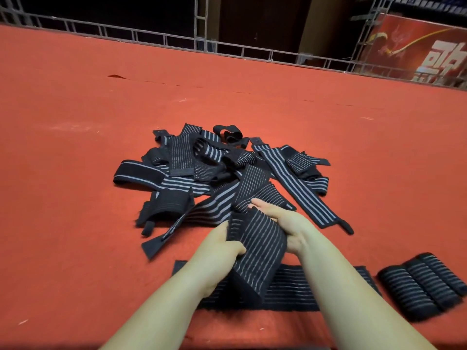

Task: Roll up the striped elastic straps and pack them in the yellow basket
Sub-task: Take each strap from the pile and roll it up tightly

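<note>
red carpet (75, 147), striped strap (255, 246) between both hands' fingers (262, 208)

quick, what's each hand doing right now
Left hand: grips the strap, thumb curled over it.
Right hand: holds the same strap, fingers fairly straight along its edge.

Looks like an event stage or exhibition hall, not a home. Work surface is a wide red carpet (75, 109), scuffed, with a seam. Metal truss framing (202, 24) runs along its far edge, dark unlit space behind. Large red printed banner (414, 51) with big characters stands at right.
</note>
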`<act>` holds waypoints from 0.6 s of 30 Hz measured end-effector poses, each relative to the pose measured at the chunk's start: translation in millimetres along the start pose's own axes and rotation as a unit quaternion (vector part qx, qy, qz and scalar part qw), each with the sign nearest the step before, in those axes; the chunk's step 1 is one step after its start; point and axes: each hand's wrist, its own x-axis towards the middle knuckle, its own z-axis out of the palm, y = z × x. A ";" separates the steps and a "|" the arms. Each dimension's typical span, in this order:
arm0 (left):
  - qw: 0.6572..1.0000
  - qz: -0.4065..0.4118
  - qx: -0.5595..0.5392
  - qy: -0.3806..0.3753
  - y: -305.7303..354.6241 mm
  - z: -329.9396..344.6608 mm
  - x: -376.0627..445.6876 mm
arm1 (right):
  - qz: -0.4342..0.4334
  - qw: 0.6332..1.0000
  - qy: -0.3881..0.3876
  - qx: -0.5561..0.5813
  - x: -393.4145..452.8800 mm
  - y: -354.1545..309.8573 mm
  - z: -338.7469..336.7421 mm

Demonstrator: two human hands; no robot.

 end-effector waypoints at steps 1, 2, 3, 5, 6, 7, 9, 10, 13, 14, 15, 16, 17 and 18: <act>1.000 0.007 0.008 0.017 -0.9 -3.2 0.1 | 0.002 1.000 -0.003 0.000 2.6 0.1 1.5; 0.999 0.015 0.009 0.035 -0.8 -6.4 -0.1 | 0.007 1.000 -0.010 0.000 5.2 0.4 1.3; 0.998 0.024 0.006 0.053 -0.8 -9.3 -0.3 | 0.018 1.000 -0.018 -0.012 5.6 0.6 1.8; 0.997 0.038 -0.005 0.073 -0.4 -14.8 -0.9 | 0.049 0.995 -0.037 -0.082 2.2 1.2 2.4; 0.996 0.041 -0.004 0.076 -0.1 -16.7 -1.6 | 0.063 0.991 -0.053 -0.107 -0.9 1.9 2.8; 0.996 0.042 0.000 0.076 -0.7 -18.6 -2.0 | 0.074 0.988 -0.068 -0.114 -4.1 2.9 3.1; 0.997 0.036 0.004 0.072 -4.4 -21.8 -2.3 | 0.060 0.989 -0.083 -0.106 -7.9 4.7 3.0; 0.997 0.030 0.005 0.073 -6.7 -23.6 -2.4 | 0.032 0.990 -0.082 -0.107 -7.4 5.2 1.7; 0.997 0.005 -0.006 0.077 -12.3 -27.3 -3.9 | -0.116 0.977 -0.024 -0.178 -6.6 8.2 2.9; 0.997 -0.004 -0.012 0.072 -12.4 -27.5 -5.4 | -0.170 0.960 0.010 -0.221 -7.5 9.3 4.1; 0.998 -0.016 -0.020 0.064 -11.8 -27.1 -6.8 | -0.219 0.940 0.039 -0.258 -9.4 10.2 5.8; 0.998 -0.027 -0.033 0.054 -10.4 -26.5 -8.1 | -0.261 0.921 0.059 -0.283 -11.6 10.7 6.9; 0.997 -0.036 -0.054 0.043 -8.9 -25.8 -9.0 | -0.293 0.908 0.071 -0.292 -15.5 10.7 8.7; 0.995 -0.043 -0.081 0.032 -6.8 -24.4 -9.6 | -0.315 0.902 0.080 -0.285 -20.4 10.1 9.8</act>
